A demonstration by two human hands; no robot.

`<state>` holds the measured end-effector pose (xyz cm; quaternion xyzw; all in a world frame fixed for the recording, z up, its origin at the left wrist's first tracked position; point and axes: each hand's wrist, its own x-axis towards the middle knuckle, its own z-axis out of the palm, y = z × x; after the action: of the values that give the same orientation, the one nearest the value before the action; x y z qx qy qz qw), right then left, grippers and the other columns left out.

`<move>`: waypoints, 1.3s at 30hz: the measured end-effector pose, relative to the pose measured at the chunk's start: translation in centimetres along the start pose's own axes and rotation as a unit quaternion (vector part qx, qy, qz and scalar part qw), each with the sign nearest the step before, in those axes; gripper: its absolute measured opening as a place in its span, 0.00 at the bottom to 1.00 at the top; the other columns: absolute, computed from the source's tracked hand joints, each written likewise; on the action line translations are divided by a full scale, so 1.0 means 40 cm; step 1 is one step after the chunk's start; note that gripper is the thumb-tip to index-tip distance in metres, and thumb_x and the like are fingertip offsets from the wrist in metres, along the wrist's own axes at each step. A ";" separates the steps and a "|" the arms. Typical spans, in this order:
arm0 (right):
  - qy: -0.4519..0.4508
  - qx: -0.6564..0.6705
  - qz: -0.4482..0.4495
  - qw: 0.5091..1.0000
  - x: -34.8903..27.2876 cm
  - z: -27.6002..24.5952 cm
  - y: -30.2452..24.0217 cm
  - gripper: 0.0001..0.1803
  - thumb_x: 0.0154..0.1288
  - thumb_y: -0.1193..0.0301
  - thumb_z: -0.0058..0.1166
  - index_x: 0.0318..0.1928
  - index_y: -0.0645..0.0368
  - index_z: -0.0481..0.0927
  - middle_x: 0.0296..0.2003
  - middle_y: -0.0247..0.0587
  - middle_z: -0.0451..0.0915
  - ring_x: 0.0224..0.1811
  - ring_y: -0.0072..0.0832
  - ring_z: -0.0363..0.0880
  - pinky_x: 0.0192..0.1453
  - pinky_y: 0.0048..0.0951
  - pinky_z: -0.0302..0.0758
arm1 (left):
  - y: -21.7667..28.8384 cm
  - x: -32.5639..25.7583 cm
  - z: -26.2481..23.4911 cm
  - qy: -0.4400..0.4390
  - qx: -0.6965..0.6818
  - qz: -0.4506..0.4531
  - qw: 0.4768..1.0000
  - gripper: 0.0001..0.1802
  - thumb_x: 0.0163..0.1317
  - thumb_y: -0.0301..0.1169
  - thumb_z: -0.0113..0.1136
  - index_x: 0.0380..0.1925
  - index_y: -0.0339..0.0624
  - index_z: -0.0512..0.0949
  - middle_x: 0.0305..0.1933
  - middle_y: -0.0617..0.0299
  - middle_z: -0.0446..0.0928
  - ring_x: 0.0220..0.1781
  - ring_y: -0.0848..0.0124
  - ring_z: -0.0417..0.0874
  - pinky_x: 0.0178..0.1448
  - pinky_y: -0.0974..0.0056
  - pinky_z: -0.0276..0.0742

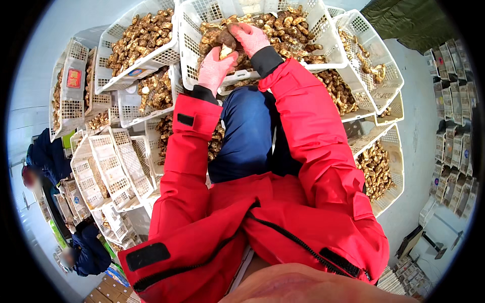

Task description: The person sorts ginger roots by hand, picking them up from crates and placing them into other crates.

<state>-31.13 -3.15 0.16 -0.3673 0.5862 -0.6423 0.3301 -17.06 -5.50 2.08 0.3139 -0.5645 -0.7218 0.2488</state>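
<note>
Across the near middle, the person's red jacket [326,136] takes up the most room, its sleeves stretching to the far side past bent knees in dark blue trousers [245,134]. Beyond the knees stands a big white perforated crate [321,38], part filled with brown and cream mushrooms [288,38]. Slightly smaller in view, a far-left crate [164,54] is heaped with more, and a far-right crate [373,45] carries a scattering of them. Upright white crates [108,166] lean together on the left. A dark green cloth [411,20] lies in the far right corner, and two people in dark clothing [91,250] are on the left edge. Smaller again are the pink-gloved hands, over the left part of the big crate: the left hand [217,66] pinches the pale stem of one dark-capped mushroom [226,51], while the right hand [251,38] has its fingers bent against the cap; whether they grip it, I cannot tell.
</note>
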 end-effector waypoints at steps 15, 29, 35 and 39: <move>-0.015 0.018 0.068 0.997 -0.001 0.003 0.014 0.17 0.55 0.61 0.49 0.38 0.61 0.75 0.23 0.26 0.70 0.25 0.14 0.62 0.28 0.17 0.61 | -0.004 0.018 -0.095 -0.114 -0.243 -0.121 0.956 0.21 0.61 0.42 0.36 0.39 0.34 0.67 0.27 0.60 0.71 0.25 0.70 0.71 0.30 0.69 0.66; -0.030 0.087 0.129 0.987 -0.026 0.010 -0.017 0.18 0.53 0.58 0.51 0.38 0.59 0.75 0.20 0.28 0.70 0.18 0.16 0.60 0.19 0.20 0.59 | 0.016 -0.001 -0.081 -0.092 -0.104 -0.079 0.987 0.32 0.60 0.54 0.25 0.33 0.35 0.69 0.21 0.60 0.70 0.20 0.69 0.69 0.24 0.69 0.63; -0.042 0.074 0.102 0.991 -0.010 0.005 0.013 0.20 0.54 0.57 0.50 0.41 0.60 0.74 0.20 0.30 0.71 0.20 0.17 0.63 0.21 0.21 0.61 | -0.004 0.010 -0.085 -0.100 -0.170 -0.088 0.976 0.18 0.59 0.39 0.42 0.39 0.34 0.68 0.33 0.54 0.73 0.32 0.65 0.76 0.35 0.67 0.71; -0.050 0.026 0.065 0.996 0.004 0.000 0.042 0.18 0.56 0.60 0.49 0.41 0.61 0.74 0.21 0.25 0.69 0.19 0.14 0.60 0.21 0.18 0.58 | -0.014 0.005 -0.060 -0.116 -0.102 0.028 0.988 0.19 0.53 0.24 0.47 0.47 0.37 0.62 0.41 0.58 0.70 0.43 0.67 0.73 0.46 0.66 0.70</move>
<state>-31.22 -3.43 -1.49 -0.3518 0.5746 -0.6151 0.4096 -15.46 -7.09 1.12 0.1849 -0.5216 -0.7999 0.2323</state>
